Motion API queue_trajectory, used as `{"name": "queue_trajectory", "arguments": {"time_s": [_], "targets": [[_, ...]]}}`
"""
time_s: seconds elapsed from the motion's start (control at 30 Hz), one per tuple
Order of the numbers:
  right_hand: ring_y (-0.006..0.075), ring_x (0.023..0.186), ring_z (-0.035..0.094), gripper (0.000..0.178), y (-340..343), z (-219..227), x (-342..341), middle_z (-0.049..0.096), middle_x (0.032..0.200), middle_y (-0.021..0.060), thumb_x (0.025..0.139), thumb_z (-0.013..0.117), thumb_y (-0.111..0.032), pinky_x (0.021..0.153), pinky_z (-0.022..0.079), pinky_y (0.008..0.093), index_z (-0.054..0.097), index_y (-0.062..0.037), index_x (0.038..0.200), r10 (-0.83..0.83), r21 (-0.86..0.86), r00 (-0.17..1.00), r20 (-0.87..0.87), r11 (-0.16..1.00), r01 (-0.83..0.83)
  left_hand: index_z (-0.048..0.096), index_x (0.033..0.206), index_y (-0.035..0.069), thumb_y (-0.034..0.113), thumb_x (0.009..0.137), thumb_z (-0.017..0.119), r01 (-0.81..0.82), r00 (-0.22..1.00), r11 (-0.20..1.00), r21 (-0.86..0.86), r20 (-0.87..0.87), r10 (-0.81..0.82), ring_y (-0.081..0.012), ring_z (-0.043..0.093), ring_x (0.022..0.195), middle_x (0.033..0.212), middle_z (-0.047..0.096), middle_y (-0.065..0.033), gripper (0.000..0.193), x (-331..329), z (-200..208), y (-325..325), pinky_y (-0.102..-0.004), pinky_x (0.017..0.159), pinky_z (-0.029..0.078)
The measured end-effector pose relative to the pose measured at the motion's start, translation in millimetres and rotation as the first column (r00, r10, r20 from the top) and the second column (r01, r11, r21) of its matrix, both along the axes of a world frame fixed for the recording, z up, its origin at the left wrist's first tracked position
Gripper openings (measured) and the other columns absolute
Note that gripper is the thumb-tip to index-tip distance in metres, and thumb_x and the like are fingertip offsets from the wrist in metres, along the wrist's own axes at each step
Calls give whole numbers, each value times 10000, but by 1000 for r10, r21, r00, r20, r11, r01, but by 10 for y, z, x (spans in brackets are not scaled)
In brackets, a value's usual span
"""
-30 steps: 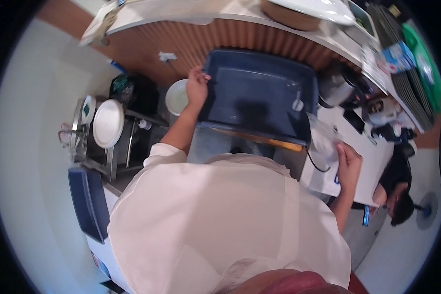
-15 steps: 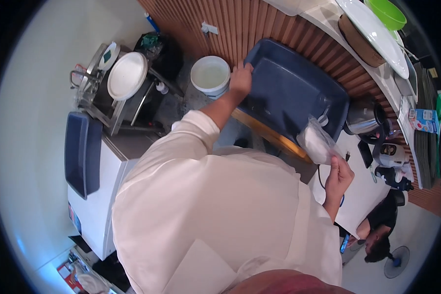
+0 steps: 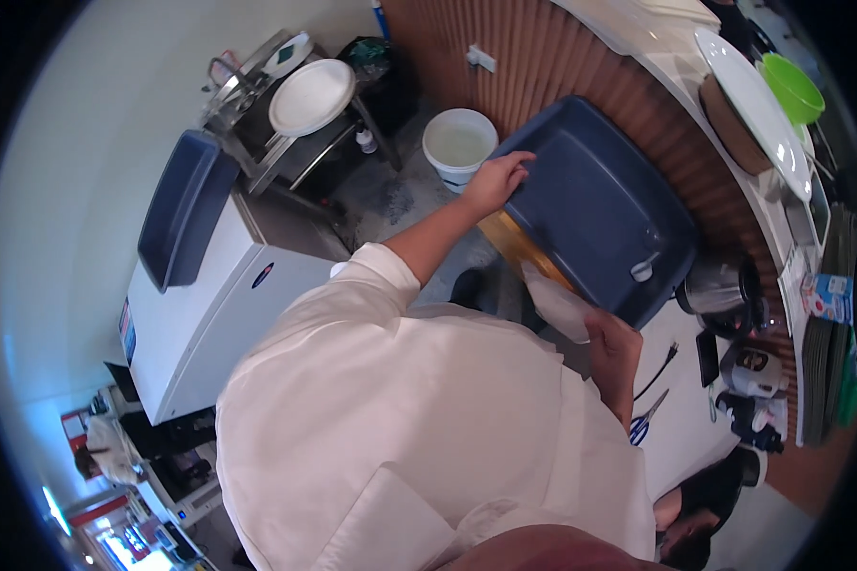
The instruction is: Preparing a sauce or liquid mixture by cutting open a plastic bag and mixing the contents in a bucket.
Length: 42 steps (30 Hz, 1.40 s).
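Since half a second ago, one pale plastic bag [image 3: 557,303] has been moved from over the near right corner of a big blue tub [image 3: 581,190] to that tub's near side, by the orange bar [image 3: 526,249]. One end of the bag is pinched by the right hand [image 3: 611,352], with its fingers closed. What is inside the bag is too blurred to be told. Over the tub's left rim, the left hand [image 3: 493,183] is held with its fingers loosely bent; whether the rim is gripped cannot be told.

Two blue tubs can be counted. In the big one, one small white scoop [image 3: 643,272] is held, near the right end. The second blue tub [image 3: 186,209] is set on a white cabinet [image 3: 200,305].

Beside the big tub, one white bucket [image 3: 460,138] is seen, partly filled with something pale and watery. One black bin bag [image 3: 390,86] is seen too, with something green in its top.

On the white table [image 3: 676,419], one pair of scissors [image 3: 644,421], one black phone [image 3: 707,358] and one shiny kettle [image 3: 719,285] are seen. High on the right, one green bowl [image 3: 790,88] is placed near one white platter [image 3: 752,109].
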State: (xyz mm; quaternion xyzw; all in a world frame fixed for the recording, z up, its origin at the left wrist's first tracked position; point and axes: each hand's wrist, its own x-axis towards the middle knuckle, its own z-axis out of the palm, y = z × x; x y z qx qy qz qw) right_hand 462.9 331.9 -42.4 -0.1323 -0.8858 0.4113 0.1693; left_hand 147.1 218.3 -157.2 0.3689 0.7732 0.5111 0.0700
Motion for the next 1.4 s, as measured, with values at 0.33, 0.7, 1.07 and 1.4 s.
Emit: {"name": "queue_trajectory", "arguments": {"time_s": [0.33,0.7,1.07,1.4], "targets": [[298,726,674,145,-633,53,-1004,699,873,174,880,654,-101,692,513,338,708,-12,981,225,9,972,70,974,-226,692,1065,60,73,906,576,-599,800,787,149,136,584,-155,672,649,790,678,-92,197,-1173,-180,-1452,-288,631,523],[261,775,690,206,-1639,-192,-2715,688,885,204,943,601,-146,713,509,309,686,-1,1062,216,-128,970,113,971,-202,713,1053,32,161,875,598,-594,804,804,-13,-45,593,-285,688,832,952,708,-169,248,-2670,-293,-2814,-355,774,528],[248,735,670,183,-1616,-291,-4068,684,859,172,932,605,-144,700,513,314,694,-13,1024,287,-152,940,183,953,-262,679,1128,2,49,888,605,-635,740,770,67,340,581,-129,657,766,889,689,-70,255,-4020,-248,-2812,-263,692,554],[309,943,694,187,-1235,-317,-5206,703,1029,174,907,576,-77,817,531,331,699,-15,1033,390,-35,913,122,921,-388,713,992,71,102,799,716,-757,568,641,131,617,545,-93,582,715,887,671,-18,195,-5559,-190,-2942,-239,626,436]]}}
